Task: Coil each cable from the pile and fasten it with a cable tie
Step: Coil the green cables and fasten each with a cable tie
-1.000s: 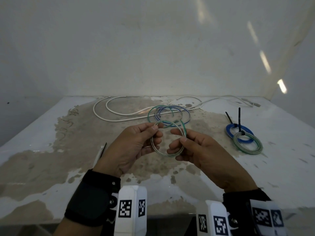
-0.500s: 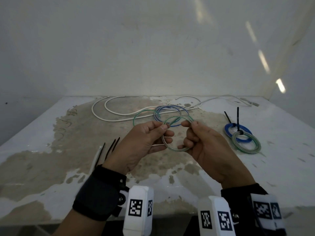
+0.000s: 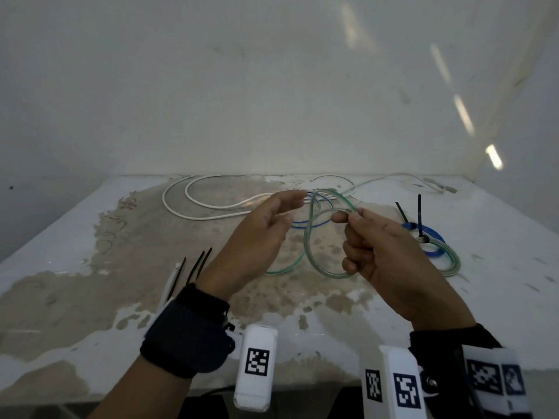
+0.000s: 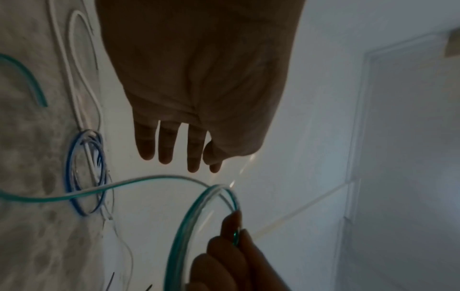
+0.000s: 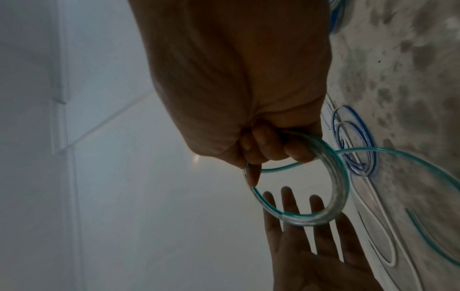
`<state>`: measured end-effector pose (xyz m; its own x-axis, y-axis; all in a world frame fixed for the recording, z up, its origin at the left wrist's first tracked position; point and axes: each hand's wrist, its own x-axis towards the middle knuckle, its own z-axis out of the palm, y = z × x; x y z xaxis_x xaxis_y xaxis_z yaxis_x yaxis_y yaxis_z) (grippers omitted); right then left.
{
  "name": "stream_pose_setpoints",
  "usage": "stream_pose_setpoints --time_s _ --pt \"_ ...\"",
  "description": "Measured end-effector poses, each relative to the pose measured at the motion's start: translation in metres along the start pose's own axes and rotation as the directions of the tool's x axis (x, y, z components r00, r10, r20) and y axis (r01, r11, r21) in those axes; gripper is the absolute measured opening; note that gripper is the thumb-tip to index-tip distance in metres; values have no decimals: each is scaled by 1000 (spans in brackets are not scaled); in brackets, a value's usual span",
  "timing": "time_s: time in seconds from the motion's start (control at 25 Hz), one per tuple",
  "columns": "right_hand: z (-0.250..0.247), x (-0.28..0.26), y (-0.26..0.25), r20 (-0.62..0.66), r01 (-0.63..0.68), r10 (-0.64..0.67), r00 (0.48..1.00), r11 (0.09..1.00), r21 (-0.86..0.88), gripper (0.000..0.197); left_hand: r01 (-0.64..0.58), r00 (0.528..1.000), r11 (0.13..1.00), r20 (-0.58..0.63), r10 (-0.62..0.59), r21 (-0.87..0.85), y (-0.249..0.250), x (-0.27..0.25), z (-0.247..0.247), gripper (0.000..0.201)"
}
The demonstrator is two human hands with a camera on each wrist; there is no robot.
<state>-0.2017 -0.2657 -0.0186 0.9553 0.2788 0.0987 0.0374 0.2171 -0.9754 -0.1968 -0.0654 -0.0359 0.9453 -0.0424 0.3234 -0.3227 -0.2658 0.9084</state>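
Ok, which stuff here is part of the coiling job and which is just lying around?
In the job:
green cable, held by right hand
left hand, open
loose cable ties
white cable

Lying about:
two tied coils, already finished

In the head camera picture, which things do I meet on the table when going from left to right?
Loose black cable ties → left hand → green cable coil → right hand → two finished coils.

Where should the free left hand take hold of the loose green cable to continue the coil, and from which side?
Judging by its pose, the best grip is on the loose green cable where it arches up from the coil in the right hand. The open left hand can come from the left, fingers above and thumb below, since that stretch hangs free in the air.
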Motion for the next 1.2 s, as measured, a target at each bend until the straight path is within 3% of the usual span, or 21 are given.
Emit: stream_pose_setpoints --time_s 0.16,0.28,0.36,0.44,0.52,0.56,0.64,0.68,0.72,0.8,0.88,0.96,1.08,1.2 --pt "-2 -3 -5 39 -12 13 999 1000 -3 29 -158 984 943 126 126 292 -7 21 2 53" --pt "-4 -6 -9 30 -17 17 999 1000 -13 29 -165 984 848 138 109 504 -13 49 5 61" --pt "-5 -9 -12 17 -13 13 1000 1000 -17 29 -146 977 750 213 7 645 -18 71 4 50" --pt "-6 -10 -15 7 -5 5 1000 1000 -28 30 -148 963 687 261 -63 711 -19 91 2 24" --pt "-9 -10 -16 -17 11 -12 1000 999 -34 30 -151 985 720 166 51 677 -9 111 -3 19" --pt "-11 -11 -17 -32 14 -15 999 999 -33 30 -155 986 750 53 158 644 0 118 -8 18" --pt "-16 -11 -17 -64 18 -20 998 999 -32 30 -228 910 786 -162 382 575 22 129 -15 12" --pt "-18 -11 -17 -78 21 -24 997 999 -30 30 -265 869 801 -228 440 537 33 130 -18 10" --pt "-18 -10 -16 -91 27 -30 995 999 -28 30 -276 857 828 -265 442 489 39 129 -19 8" --pt "-19 -9 -14 -106 53 -54 993 998 -16 31 -220 901 902 -276 334 372 41 120 -17 6" --pt "-19 -7 -14 -106 85 -85 991 996 -1 31 -93 955 966 -252 154 240 30 106 -12 6" --pt "-19 -5 -16 -106 102 -100 989 995 13 31 47 974 986 -225 -10 159 16 91 -10 7" --pt "-19 -3 -15 -122 71 -67 990 997 28 30 223 969 938 -170 -181 267 -2 68 -9 10" --pt "-15 3 -6 -160 36 -25 987 997 66 29 284 957 883 -54 -284 374 -16 48 -12 13"
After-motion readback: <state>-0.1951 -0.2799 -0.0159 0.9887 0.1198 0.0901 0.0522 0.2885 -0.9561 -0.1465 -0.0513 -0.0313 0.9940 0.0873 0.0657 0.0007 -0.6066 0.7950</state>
